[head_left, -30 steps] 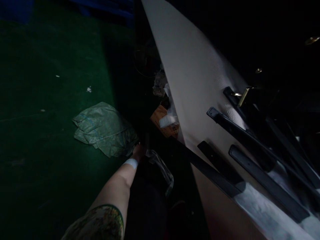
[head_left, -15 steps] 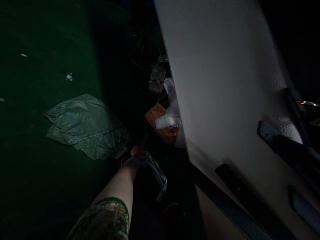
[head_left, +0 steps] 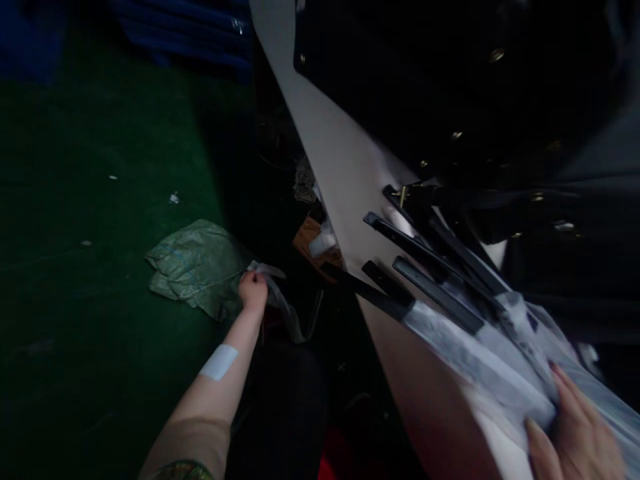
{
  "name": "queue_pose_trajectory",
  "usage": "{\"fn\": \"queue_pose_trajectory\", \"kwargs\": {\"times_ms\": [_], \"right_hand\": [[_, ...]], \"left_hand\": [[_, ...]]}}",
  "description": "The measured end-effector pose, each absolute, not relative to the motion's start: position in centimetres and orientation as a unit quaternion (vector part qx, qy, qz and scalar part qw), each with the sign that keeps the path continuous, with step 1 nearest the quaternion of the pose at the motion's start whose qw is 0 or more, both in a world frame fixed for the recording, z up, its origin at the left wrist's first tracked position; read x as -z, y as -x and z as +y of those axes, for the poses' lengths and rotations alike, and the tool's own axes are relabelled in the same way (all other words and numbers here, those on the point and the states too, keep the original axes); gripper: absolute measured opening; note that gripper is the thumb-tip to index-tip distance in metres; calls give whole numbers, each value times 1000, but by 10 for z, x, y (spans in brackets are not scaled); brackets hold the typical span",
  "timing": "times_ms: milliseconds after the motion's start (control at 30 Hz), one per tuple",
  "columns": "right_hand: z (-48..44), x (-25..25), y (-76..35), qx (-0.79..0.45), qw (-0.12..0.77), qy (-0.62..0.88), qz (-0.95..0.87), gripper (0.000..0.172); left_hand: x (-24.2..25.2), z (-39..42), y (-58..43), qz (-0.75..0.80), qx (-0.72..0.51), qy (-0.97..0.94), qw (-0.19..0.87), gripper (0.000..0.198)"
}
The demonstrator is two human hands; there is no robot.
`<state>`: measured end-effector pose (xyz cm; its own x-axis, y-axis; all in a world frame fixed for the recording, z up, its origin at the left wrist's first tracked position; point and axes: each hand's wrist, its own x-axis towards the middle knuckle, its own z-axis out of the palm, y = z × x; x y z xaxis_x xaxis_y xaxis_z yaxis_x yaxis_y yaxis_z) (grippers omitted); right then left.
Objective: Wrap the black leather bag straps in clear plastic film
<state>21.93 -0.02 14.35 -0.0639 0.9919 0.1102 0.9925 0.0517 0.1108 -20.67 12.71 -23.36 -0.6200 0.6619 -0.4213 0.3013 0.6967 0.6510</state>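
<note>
Left hand point(head_left: 254, 290) just left of frame centre, grip clenched on a limp clear plastic strip point(head_left: 291, 320), which hangs down to the right over the dark floor area. White patch point(head_left: 219, 362) on the left forearm. Right hand point(head_left: 575, 427) lower right, partly cut by the bottom edge; grip grasping the wrapped ends of several black straps point(head_left: 435, 293), thumb and fingers on either side. Clear plastic wrapping point(head_left: 460, 347) covers those ends; bare ends point to upper left, over the pale table point(head_left: 345, 167), one jutting past its edge. Large black item point(head_left: 380, 80) with metal studs, upper right, on the table. Crumpled green sack point(head_left: 200, 260) on the green floor point(head_left: 100, 373), left of centre, close by the left hand. Cardboard point(head_left: 306, 235) beside the table edge. Blue stack point(head_left: 185, 33) upper left.
</note>
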Motion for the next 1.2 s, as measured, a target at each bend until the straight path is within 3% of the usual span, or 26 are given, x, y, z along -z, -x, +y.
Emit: {"fn": "queue_pose_trajectory", "kwargs": {"times_ms": [267,400,533,633,767,833,900,1000,1100,1200], "right_hand": [[5,-145,-208,106,1,653,-750,65],[2,-174,-196,90,2,657,-749,60],[-36,-227,-149,3,139,629,-765,46],[-86,-243,-108,-194,244,591,-744,44],[-137,-220,-87,-416,344,626,-563,103],[-151,-207,-95,-481,398,606,-492,111],[-162,-202,-108,-513,465,566,-448,96],[-178,-211,-127,-502,542,537,-406,54],[-197,-232,-147,-443,564,570,-400,45],[-219,-260,-170,-304,521,648,-466,32]], "left_hand": [[19,118,238,703,-595,-304,244,33],[-92,102,216,544,-714,-311,313,25],[-170,51,167,454,-699,-331,443,26],[-188,0,125,430,-632,-372,527,30],[-179,-60,82,422,-530,-441,589,34],[-171,-79,68,436,-487,-447,611,39],[-167,-91,58,448,-455,-453,622,43],[-169,-100,46,442,-422,-506,609,44],[-180,-101,37,400,-379,-599,581,39],[-192,-93,35,386,-373,-638,551,36]]}}
